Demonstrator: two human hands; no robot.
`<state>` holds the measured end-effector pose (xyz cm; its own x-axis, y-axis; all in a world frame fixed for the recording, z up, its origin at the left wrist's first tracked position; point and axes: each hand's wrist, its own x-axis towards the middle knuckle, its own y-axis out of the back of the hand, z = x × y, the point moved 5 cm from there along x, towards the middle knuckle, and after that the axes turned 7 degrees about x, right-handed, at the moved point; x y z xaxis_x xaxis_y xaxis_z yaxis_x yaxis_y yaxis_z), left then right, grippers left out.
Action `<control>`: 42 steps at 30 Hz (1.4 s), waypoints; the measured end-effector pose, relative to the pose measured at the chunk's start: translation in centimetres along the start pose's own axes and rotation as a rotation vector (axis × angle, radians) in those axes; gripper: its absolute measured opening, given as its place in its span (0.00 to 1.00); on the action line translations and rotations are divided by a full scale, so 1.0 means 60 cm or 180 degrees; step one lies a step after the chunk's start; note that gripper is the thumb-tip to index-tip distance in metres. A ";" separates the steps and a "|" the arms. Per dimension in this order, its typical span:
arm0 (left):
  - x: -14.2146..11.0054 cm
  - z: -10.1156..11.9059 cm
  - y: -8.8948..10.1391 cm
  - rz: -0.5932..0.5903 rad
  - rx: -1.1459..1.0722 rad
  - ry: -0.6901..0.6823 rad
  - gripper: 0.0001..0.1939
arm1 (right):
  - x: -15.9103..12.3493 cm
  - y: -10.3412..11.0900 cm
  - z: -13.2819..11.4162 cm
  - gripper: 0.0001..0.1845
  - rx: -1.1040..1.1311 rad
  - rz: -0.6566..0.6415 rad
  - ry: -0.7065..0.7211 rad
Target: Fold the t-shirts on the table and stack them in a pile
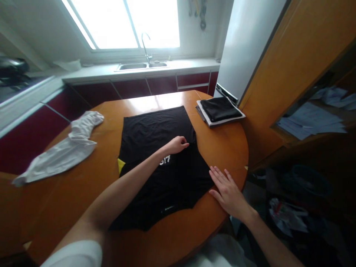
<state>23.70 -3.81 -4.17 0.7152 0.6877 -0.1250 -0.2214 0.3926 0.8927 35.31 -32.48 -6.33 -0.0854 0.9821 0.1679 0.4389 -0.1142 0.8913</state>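
A black T-shirt [155, 129] with white lettering and a small yellow patch at its left edge lies spread on the wooden table. My left hand [177, 144] reaches across it, fingers closed in a pinch on the fabric near the shirt's right side. At the sleeve on the right, my right hand [226, 191] lies flat with fingers stretched out, its fingertips touching the edge of the cloth. My left forearm hides part of the lettering and the shirt's left portion.
A crumpled white garment [66, 148] lies on the left of the wooden table [222, 152]. Folded clothes [221, 109], black on top, are stacked at the back right. Beyond are a sink [133, 66], a counter and a fridge [247, 44]; a wooden cabinet stands at right.
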 end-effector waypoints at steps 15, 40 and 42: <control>-0.075 0.069 -0.010 0.1030 0.0959 -0.1003 0.20 | -0.005 -0.010 0.005 0.38 -0.0174 0.0051 0.0061; -0.073 0.063 -0.047 0.0991 0.0875 -0.0634 0.26 | 0.321 0.024 0.138 0.24 0.0735 0.0560 0.0137; -0.075 0.045 -0.025 0.1190 0.0879 -0.0162 0.20 | 0.367 0.015 0.154 0.20 0.0852 0.0598 0.0215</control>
<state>22.63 -9.16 -3.79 0.6531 0.7174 0.2425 -0.2903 -0.0586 0.9551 42.12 -9.58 -5.72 -0.0359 0.9345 0.3543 0.6713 -0.2401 0.7013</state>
